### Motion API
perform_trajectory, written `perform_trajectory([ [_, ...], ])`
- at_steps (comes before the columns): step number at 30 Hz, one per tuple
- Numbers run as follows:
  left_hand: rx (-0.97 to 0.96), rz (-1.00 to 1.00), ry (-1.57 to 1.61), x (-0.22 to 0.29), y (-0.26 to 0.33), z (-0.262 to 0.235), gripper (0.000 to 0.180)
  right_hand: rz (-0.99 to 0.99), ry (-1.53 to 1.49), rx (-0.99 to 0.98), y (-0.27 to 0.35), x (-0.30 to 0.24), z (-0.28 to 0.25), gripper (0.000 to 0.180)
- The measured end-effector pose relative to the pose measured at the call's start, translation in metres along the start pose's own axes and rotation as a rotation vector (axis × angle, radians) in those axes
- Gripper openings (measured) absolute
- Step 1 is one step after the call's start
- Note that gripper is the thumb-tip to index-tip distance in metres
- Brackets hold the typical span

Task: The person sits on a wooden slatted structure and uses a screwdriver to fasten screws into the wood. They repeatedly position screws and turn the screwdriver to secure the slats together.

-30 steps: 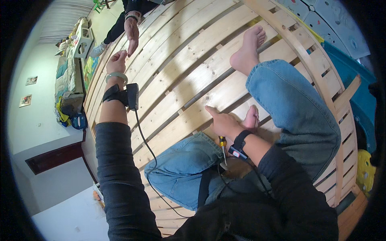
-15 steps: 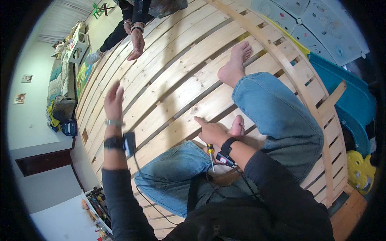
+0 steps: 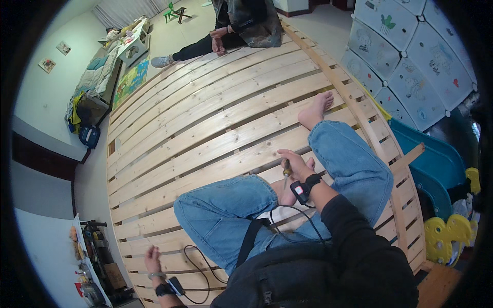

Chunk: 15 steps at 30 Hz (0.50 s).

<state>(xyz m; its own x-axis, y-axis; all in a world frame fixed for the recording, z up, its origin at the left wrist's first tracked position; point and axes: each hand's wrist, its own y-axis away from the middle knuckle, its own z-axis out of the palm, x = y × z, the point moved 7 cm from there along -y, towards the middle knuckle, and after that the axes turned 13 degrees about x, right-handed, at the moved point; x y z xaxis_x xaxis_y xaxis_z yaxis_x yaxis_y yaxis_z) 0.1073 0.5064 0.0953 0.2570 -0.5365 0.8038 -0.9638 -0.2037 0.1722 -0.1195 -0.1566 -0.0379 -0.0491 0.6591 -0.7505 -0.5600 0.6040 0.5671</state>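
Note:
I sit on a slatted wooden bed frame (image 3: 226, 110), legs crossed in blue jeans. My right hand (image 3: 294, 160) is closed round the yellow-and-black handle of a screwdriver (image 3: 286, 173), above my bare foot. The shaft points down toward my lap. At the lower left, my left hand (image 3: 152, 259) is over or on the slats with nothing seen in it; its fingers look loosely apart. Each wrist wears a black strap with a small device, the right one (image 3: 299, 191) and the left one (image 3: 176, 285). Black cables (image 3: 209, 274) run from them across my lap.
Another person (image 3: 246, 23) sits at the far edge, hands together. White storage cubes (image 3: 380, 61) and a teal slide (image 3: 431, 169) stand right, with a yellow plastic piece (image 3: 447, 233). A loose wooden strip (image 3: 408, 158) juts over the right side. A tool shelf (image 3: 95, 256) stands lower left.
My left hand has dropped from over the middle slats to the lower left. My right hand, earlier pointing, is now curled round the screwdriver. The view has tilted up, showing more of the other person.

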Motion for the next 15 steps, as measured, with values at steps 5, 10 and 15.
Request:
perform_trajectory([
  [5, -0.344, -0.028, -0.004, -0.101, 0.052, 0.063, 0.03, 0.287, -0.211, -0.037, 0.05, 0.003, -0.014, 0.036],
  [10, -0.526, 0.171, -0.252, -0.082, 0.087, 0.123, 0.043, 0.296, -0.241, -0.063, 0.097, -0.025, 0.005, 0.035],
  [15, -0.512, 0.283, -0.32, -0.051, 0.084, 0.135, 0.046, 0.091, -0.202, -0.239, 0.166, -0.104, 0.023, 0.035],
])
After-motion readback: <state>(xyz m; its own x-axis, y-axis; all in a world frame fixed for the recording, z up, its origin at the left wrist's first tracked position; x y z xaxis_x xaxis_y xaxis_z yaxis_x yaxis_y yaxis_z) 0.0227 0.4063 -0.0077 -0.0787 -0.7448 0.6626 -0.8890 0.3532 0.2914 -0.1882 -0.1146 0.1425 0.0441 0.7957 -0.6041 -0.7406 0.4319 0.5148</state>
